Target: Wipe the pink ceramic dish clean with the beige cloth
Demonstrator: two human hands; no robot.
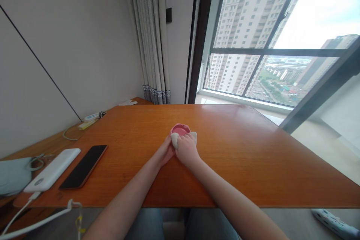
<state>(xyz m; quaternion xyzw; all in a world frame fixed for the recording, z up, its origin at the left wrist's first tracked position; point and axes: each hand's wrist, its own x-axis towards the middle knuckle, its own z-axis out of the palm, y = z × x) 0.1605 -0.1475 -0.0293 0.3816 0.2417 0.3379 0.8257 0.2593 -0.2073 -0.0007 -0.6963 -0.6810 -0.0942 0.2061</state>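
I see both bare hands meeting near the middle of the orange-brown wooden worktop [239, 157], around a small round pink dish [180, 129]. The right hand [186, 150] is clenched on a crumpled whitish cloth [175, 139], pressing it against the dish's near rim; a corner of the cloth shows again at the dish's 3 o'clock side. The left hand [166, 152] sits at the dish's 8 o'clock, its fingers [168, 143] curled against the dish's side and touching the cloth; I cannot tell how firmly they grip. At 9 o'clock from the hands, well apart, a black smartphone [83, 166] lies flat, and just beside it a white rectangular power bank [53, 174] with a white cable [36, 222] running off the near edge. At 10 o'clock, by the wall, lies a small white and blue device [92, 116].
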